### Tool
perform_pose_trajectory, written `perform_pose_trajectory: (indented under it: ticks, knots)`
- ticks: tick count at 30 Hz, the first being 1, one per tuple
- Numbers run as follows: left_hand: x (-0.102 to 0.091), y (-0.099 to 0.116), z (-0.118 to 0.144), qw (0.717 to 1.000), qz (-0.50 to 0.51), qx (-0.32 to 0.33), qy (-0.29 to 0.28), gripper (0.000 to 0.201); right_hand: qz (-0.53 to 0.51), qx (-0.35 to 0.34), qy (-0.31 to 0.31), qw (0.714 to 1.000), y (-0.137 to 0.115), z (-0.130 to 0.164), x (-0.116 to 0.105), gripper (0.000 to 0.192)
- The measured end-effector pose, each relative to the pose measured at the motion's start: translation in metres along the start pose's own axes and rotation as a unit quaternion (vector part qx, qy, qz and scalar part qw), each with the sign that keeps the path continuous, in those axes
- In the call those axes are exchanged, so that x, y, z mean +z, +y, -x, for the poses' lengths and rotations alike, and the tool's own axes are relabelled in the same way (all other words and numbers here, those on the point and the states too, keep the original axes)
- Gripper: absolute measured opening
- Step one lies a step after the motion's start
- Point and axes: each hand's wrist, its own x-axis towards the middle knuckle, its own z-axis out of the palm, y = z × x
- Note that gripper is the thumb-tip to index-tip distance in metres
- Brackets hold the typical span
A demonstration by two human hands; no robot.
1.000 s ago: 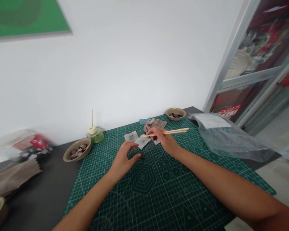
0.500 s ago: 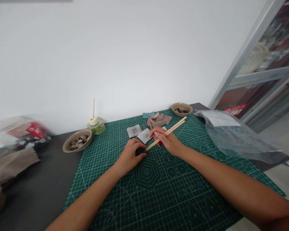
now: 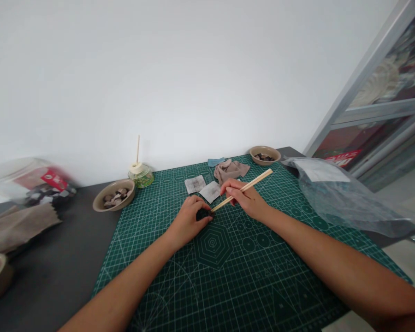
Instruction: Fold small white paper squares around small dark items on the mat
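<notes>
Since a second ago the right hand has swung its chopsticks from lying nearly level to slanting down toward 8 o'clock, so that their tips now meet the small dark piece under the left hand; the left hand itself has closed in from hovering above that piece to resting on it. The left fingers are curled together around the dark piece, pinning it to the green cutting mat just at 11 o'clock of the mat's printed hexagon; most of the piece is hidden by the fingertips, so its shape cannot be told. The right fingers are clamped on the chopsticks about midway along, the free ends pointing to 2 o'clock. Just beyond the hands, toward 12 o'clock, lie two stained white squares of cloth, with a crumpled beige rag and a small blue scrap behind them. A tan bowl of brown and pale pieces stands off the mat at 10 o'clock, beside a small glass jar with a stick upright in it. A second tan bowl sits at the mat's far corner at 1 o'clock, and a clear plastic bag lies at 3 o'clock.
</notes>
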Motion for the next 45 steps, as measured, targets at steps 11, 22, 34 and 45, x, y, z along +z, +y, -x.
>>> perform_pose_trajectory:
  ticks: [11, 22, 34, 45]
  knots:
    - [0.0008, -0.0007, -0.0004, 1.000, 0.001, 0.001, 0.009, 0.017, -0.036, 0.020, 0.019, 0.999, 0.0045, -0.0025, 0.0016, 0.018]
    - [-0.0003, -0.0008, -0.0004, 1.000, 0.002, -0.003, 0.007, 0.018, -0.058, 0.044, 0.026, 0.997, 0.0034, -0.0032, 0.0030, 0.015]
    - [0.0014, -0.0026, -0.0007, 1.000, 0.009, 0.002, 0.018, 0.016, -0.061, 0.044, 0.021, 0.997, 0.0030, -0.0039, 0.0049, 0.013]
    - [0.0003, -0.0031, -0.0004, 1.000, 0.005, 0.004, 0.018, 0.015, -0.054, 0.044, 0.029, 0.997, 0.0033, -0.0040, 0.0054, 0.014]
